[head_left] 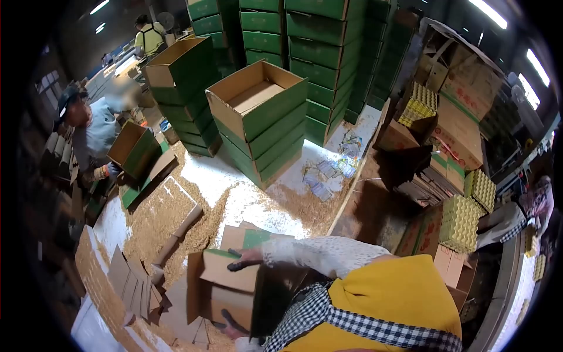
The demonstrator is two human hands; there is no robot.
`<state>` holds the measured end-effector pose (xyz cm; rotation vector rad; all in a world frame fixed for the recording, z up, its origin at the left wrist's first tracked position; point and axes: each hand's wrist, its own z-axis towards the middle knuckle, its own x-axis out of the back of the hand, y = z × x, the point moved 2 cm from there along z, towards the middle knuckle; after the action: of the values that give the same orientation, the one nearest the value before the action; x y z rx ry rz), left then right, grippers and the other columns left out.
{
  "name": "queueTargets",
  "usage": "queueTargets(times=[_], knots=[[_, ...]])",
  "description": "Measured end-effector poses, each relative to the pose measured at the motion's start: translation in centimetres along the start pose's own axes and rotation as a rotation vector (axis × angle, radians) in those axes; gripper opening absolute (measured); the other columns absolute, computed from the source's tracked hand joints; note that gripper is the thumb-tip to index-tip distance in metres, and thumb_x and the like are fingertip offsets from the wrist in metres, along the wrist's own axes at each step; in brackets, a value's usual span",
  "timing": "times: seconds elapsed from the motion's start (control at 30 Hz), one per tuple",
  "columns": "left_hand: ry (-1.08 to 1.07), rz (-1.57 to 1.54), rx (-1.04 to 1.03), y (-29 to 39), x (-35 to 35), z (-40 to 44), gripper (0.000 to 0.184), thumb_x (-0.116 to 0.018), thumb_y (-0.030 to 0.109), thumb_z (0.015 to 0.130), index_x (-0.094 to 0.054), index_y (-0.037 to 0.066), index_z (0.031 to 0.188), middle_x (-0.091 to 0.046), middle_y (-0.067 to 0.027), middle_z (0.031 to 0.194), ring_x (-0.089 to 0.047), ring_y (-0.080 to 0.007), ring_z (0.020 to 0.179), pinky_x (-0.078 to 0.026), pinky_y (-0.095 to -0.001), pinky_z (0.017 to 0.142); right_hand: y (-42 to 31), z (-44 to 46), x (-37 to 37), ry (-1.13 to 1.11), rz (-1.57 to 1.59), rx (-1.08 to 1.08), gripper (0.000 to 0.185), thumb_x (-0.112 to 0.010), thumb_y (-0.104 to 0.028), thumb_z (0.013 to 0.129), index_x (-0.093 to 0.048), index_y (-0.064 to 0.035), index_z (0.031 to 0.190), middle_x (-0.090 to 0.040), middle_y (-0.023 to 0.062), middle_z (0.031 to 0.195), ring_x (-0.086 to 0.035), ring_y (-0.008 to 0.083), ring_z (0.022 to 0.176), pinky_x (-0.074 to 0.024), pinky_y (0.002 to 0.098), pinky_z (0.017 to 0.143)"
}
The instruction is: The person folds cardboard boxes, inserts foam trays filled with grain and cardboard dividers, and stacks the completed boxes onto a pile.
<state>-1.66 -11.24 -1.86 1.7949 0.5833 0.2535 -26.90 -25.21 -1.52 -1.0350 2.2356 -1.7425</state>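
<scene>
- Left hand (233, 330): at the open cardboard carton's (230, 286) lower edge; cannot tell how firm its grip is
- Right hand (249, 258): fingers parted wide against the carton's upper flap (226, 271)
- Cardboard pieces (134, 287) fanned beside the carton, by scattered sawdust (164, 217)
- Green carton stack (267, 126) beyond
- Co-worker (99, 129) touching another green carton (134, 154)

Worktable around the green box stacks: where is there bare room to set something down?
White tabletop shows between the left stack and center stack, and below the center stack, bordered by sawdust. It's crowded where the right hand and left hand meet the open carton, beside flat cardboard.
</scene>
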Motion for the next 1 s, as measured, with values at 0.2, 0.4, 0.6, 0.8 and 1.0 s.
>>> queueTargets(times=[0.2, 0.4, 0.6, 0.8, 1.0], knots=[[-0.233, 0.197, -0.396, 11.3, -7.4, 0.2, 0.055, -0.059, 0.033, 0.088, -0.045, -0.003, 0.127, -0.055, -0.0198, 0.117, -0.055, -0.0309, 0.102, -0.05, -0.0411, 0.081, -16.1, -10.2, 9.9, 0.05, 0.888, 0.288, 0.062, -0.078, -0.021, 0.073, -0.045, 0.0057, 0.117, -0.06, 0.0136, 0.1, -0.061, 0.0195, 0.087, -0.0504, 0.0276, 0.077], [-0.789, 0.117, -0.75, 23.7, -33.5, 0.1, 0.052, -0.059, 0.03, 0.088, -0.045, 0.0, 0.128, -0.048, -0.017, 0.128, -0.047, -0.0295, 0.115, -0.043, -0.0406, 0.091, -25.0, -24.4, 34.1, 0.78, 0.487, 0.65, 0.084, -0.082, -0.019, 0.067, -0.035, 0.0008, 0.134, -0.052, 0.0193, 0.122, -0.058, 0.0281, 0.103, -0.0484, 0.0339, 0.088], [-0.671, 0.693, -1.141, 14.0, -49.7, 1.7, 0.069, -0.07, 0.028, 0.071, -0.045, -0.002, 0.127, -0.049, -0.0237, 0.127, -0.042, -0.0385, 0.123, -0.033, -0.0432, 0.105, -15.3, -26.0, 52.9, 1.069, 0.2, 1.016, 0.062, -0.071, -0.013, 0.08, -0.042, 0.0022, 0.133, -0.048, 0.0115, 0.132, -0.046, 0.0199, 0.12, -0.0408, 0.0316, 0.098], [-0.605, 0.674, -1.056, 12.3, -50.9, 1.7, 0.051, -0.063, 0.015, 0.075, -0.049, 0.001, 0.122, -0.052, -0.025, 0.119, -0.045, -0.0419, 0.115, -0.04, -0.0435, 0.096, -9.0, -20.7, 53.1, 0.539, 0.849, 0.58, 0.046, -0.063, -0.017, 0.086, -0.05, -0.0014, 0.127, -0.054, 0.0116, 0.125, -0.051, 0.019, 0.115, -0.0434, 0.03, 0.096], [-0.613, -0.311, -0.172, 15.3, -50.7, -2.1, 0.086, -0.063, -0.015, 0.071, -0.021, 0.01, 0.142, -0.036, -0.0077, 0.136, -0.044, -0.023, 0.121, -0.045, -0.0345, 0.096, -9.8, -19.1, 53.1, 0.371, 0.668, 0.474, 0.047, -0.062, -0.028, 0.087, -0.05, -0.0005, 0.123, -0.055, 0.009, 0.117, -0.054, 0.0166, 0.103, -0.0429, 0.0282, 0.091]])
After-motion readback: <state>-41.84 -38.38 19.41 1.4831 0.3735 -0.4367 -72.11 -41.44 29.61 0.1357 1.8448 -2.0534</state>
